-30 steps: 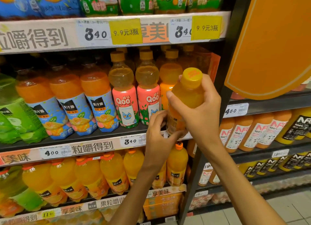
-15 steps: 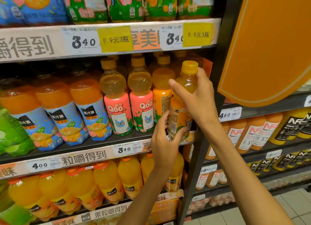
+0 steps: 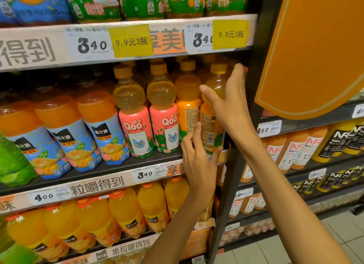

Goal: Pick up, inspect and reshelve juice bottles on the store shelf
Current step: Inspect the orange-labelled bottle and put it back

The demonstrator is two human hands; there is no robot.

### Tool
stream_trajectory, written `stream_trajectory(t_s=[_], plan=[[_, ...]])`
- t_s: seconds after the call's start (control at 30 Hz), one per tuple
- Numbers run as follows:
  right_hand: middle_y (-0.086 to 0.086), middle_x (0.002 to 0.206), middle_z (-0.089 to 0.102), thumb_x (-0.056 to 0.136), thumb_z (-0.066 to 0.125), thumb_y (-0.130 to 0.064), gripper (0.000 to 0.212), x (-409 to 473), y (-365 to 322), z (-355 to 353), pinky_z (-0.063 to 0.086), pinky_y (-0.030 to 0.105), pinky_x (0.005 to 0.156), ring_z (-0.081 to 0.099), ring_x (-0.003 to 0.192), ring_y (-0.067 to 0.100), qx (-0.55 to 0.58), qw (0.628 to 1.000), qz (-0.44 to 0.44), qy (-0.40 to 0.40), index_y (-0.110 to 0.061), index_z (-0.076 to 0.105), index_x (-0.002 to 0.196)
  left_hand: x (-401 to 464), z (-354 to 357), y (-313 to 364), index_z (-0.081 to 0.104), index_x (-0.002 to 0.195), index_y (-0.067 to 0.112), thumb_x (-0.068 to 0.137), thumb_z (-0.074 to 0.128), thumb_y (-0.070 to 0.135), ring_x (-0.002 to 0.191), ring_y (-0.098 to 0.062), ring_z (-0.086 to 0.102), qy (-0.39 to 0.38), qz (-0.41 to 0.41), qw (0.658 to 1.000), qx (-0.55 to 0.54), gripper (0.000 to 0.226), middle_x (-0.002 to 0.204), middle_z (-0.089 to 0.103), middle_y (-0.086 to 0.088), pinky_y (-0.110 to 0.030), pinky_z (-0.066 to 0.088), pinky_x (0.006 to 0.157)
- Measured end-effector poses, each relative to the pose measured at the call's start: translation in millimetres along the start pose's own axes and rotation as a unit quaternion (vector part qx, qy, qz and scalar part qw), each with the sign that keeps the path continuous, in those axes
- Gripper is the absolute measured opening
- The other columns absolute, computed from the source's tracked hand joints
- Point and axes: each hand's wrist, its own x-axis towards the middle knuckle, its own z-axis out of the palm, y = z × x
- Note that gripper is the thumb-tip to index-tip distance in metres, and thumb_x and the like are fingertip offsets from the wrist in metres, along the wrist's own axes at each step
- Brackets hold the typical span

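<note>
While the right hand (image 3: 230, 108) grips the orange bottle (image 3: 213, 113) (left hand (image 3: 197, 155) cupping its base), nudging the neighbouring bottle (image 3: 188, 106) beside the thumb could topple it.

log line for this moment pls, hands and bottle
phase: reshelving | bottle: upright, at shelf right end | right hand: grips upper body | left hand: holds base

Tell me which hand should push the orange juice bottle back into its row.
Right. The right hand grips the orange juice bottle around its upper body, so it can probably steer it; the left hand only pinches the base.
</note>
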Motion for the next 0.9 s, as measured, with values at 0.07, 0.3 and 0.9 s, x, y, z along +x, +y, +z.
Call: stream_trajectory(t_s=[0.07,0.3,0.9], plan=[[0.021,0.147,0.028,0.095,0.058,-0.019,0.064,-3.5,4.3,4.4,0.021,0.014,0.103,0.026,0.139,0.027,-0.002,1.0,-0.018,0.018,0.005,0.021,0.141,2.8,1.8,2.2,0.04,0.141,0.01,0.077,0.071,0.039,0.11,-0.024,0.054,-0.006,-0.006,1.0,0.009,0.076,0.122,0.051,-0.012,-0.037,0.055,0.073],[0.021,0.157,0.007,0.1,0.047,-0.016,0.063,-8.8,27.4,12.9,0.003,0.005,0.102,0.005,0.146,0.026,0.006,1.0,-0.012,-0.005,-0.001,0.01,0.149,8.2,5.1,7.2,0.031,0.145,0.017,0.079,0.073,0.019,0.099,-0.024,0.06,-0.065,-0.041,0.997,0.002,0.078,0.124,0.051,-0.008,-0.035,0.052,0.068],[0.031,0.149,0.026,0.101,0.044,-0.009,0.045,-24.4,30.3,20.8,0.013,0.01,0.107,0.017,0.143,0.041,-0.068,0.997,-0.032,0.007,0.008,0.03,0.141,1.4,12.1,4.8,0.004,0.15,0.002,0.103,0.02,0.003,0.143,-0.034,0.014,-0.131,-0.081,0.988,0.031,0.05,0.152,0.006,-0.031,-0.048,0.015,0.117]])
